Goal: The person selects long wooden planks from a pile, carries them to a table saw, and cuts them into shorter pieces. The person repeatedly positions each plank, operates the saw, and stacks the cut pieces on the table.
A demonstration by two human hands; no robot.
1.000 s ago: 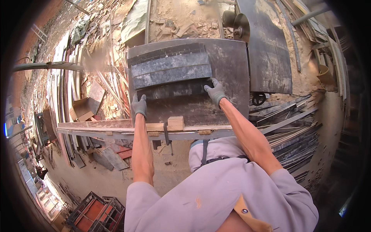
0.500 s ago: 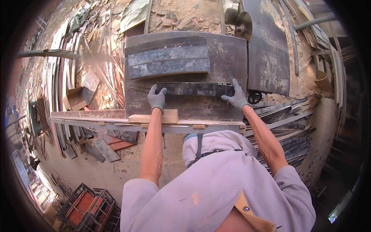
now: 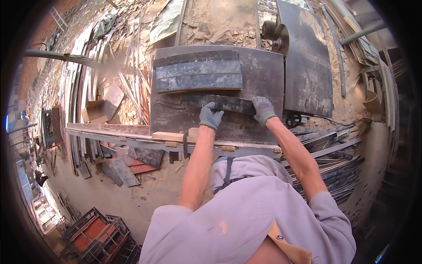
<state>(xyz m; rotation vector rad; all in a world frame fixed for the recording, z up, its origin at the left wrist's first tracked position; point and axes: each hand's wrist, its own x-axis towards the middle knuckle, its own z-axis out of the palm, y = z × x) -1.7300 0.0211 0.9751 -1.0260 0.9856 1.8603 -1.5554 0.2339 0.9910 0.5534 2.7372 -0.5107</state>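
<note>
A dark, narrow board lies slightly slanted on the brown-black worktable. My right hand, in a grey glove, is closed over the board's right end. The gloved left hand is at the board's near edge, left of its middle. Its thumb and fingers are apart, with the fingertips against the board. Just beyond, a stack of wider dark boards with bluish-grey dusty faces rests on the table; its near edge lies close to the narrow board.
A wooden rail runs along the table's front edge, with pale wood blocks on it. A round saw blade stands beyond the right corner. A black handwheel and piled dark strips lie to the right; long wood offcuts lie left.
My left hand has left the board's left end and shifted right along its near edge. The board's right end has moved left and nearer, with my right hand on it, so it lies slanted.
</note>
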